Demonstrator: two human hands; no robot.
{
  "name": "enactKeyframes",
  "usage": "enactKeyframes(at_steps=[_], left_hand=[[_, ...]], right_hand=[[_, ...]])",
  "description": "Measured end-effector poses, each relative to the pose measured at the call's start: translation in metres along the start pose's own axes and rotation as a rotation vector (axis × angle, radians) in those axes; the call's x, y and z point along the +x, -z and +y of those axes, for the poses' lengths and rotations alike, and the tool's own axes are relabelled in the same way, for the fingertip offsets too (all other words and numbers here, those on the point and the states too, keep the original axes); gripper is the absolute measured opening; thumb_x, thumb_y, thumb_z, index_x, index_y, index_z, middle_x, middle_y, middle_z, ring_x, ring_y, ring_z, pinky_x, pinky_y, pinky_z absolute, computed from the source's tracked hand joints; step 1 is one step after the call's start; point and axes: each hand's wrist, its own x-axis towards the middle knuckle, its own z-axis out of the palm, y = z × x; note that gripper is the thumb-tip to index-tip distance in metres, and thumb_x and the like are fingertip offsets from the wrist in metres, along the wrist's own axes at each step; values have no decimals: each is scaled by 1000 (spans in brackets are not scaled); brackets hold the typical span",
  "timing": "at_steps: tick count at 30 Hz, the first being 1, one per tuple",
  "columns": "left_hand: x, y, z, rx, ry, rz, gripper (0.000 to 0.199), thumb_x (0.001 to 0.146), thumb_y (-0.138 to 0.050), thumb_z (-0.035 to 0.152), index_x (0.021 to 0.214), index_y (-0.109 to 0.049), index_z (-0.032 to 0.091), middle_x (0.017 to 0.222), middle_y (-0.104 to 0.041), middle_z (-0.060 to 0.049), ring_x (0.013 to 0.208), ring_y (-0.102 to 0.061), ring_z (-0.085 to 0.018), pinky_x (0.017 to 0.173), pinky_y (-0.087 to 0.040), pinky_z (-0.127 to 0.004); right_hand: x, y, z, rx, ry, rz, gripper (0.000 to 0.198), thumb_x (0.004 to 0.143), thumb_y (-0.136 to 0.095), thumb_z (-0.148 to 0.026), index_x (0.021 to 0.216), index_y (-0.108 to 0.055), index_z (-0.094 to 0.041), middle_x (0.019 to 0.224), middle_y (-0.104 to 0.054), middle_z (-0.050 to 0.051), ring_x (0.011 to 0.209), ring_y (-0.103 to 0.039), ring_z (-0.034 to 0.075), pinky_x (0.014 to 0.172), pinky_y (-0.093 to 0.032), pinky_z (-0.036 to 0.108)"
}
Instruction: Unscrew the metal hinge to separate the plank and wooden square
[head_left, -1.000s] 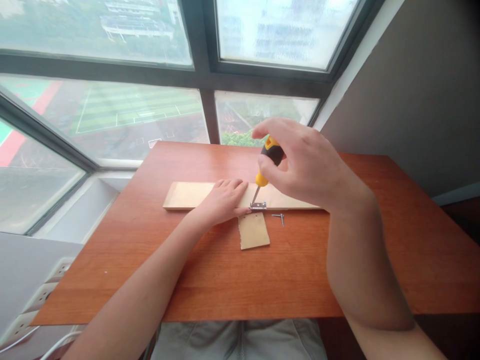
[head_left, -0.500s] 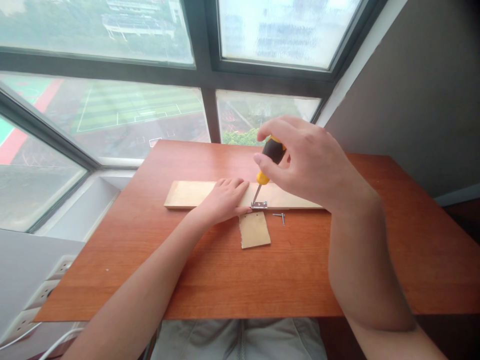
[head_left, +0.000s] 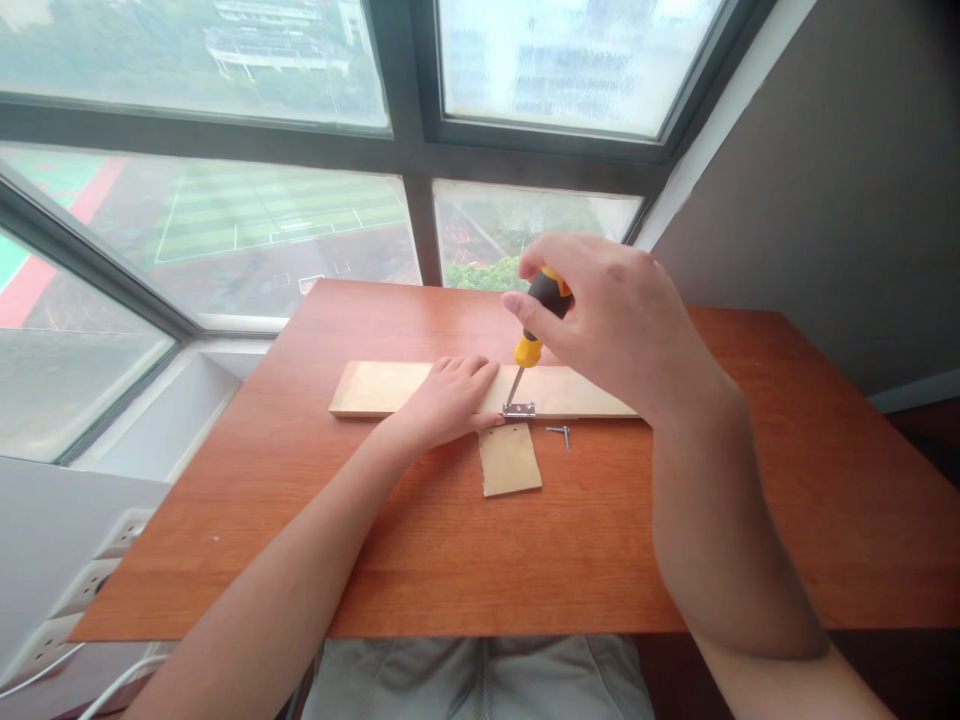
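A pale wooden board (head_left: 379, 388) lies crosswise on the brown table. My left hand (head_left: 454, 398) rests flat on top of it, fingers stretched out, with the thumb at the left end of a small metal hinge (head_left: 519, 409) on the board's near edge. My right hand (head_left: 611, 305) is closed around the black and yellow handle of a screwdriver (head_left: 528, 350). The tilted shaft comes down to the hinge's left part; the screw under the tip is too small to make out. Just in front of the hinge lies a small wooden piece (head_left: 510, 462) with two holes.
Several small screws (head_left: 564, 434) lie together right of the small wooden piece. The brown table (head_left: 480, 570) reaches back to tall windows (head_left: 285, 215). Wall sockets (head_left: 82, 588) and white cables (head_left: 124, 680) are at the lower left, beside the table edge.
My right hand has shifted slightly, its thumb moving a little out to the left along the screwdriver handle, and the wrist has turned. My left hand and the board look unmoved.
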Motion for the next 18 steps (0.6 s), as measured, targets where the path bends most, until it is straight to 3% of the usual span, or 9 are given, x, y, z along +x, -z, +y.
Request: enactKeyframes(at_steps=[4, 9, 12, 15, 18], left_hand=[[0, 1, 0, 9, 1, -2, 55, 87, -60, 49, 131, -45, 19, 131, -55, -13, 119, -51, -31, 98, -37, -41], [0, 0, -1, 18, -8, -1, 56, 86, -62, 49, 130, -46, 18, 131, -55, -13, 120, -51, -32, 97, -38, -40], [0, -1, -2, 14, -15, 7, 55, 87, -61, 49, 129, -46, 18, 130, -55, -13, 119, -51, -32, 97, -38, -40], [0, -2, -2, 6, -9, 7, 54, 87, -60, 50, 129, -46, 18, 130, -55, -14, 119, -52, -31, 97, -38, -40], [0, -1, -2, -4, -6, 4, 54, 87, -61, 49, 129, -47, 18, 131, -55, -14, 119, -51, -32, 97, -37, -40]], right_hand=[[-1, -1, 0, 8, -3, -14, 19, 91, -51, -28, 105, -62, -21, 93, -68, 5, 75, -56, 19, 67, -38, 34], [-4, 5, 1, 90, 64, -66, 33, 79, -53, -14, 111, -60, -20, 102, -66, 4, 69, -53, 14, 66, -40, 31], [-3, 5, 2, 126, 66, -58, 20, 84, -55, -22, 102, -62, -20, 98, -66, 3, 70, -54, 15, 65, -39, 30], [0, 3, 1, 145, 71, -9, 13, 89, -57, -32, 87, -63, -21, 83, -65, 1, 73, -55, 16, 67, -38, 31], [1, 2, 0, 219, 118, -6, 13, 91, -51, -19, 87, -64, -20, 81, -66, -1, 74, -57, 14, 69, -39, 29]])
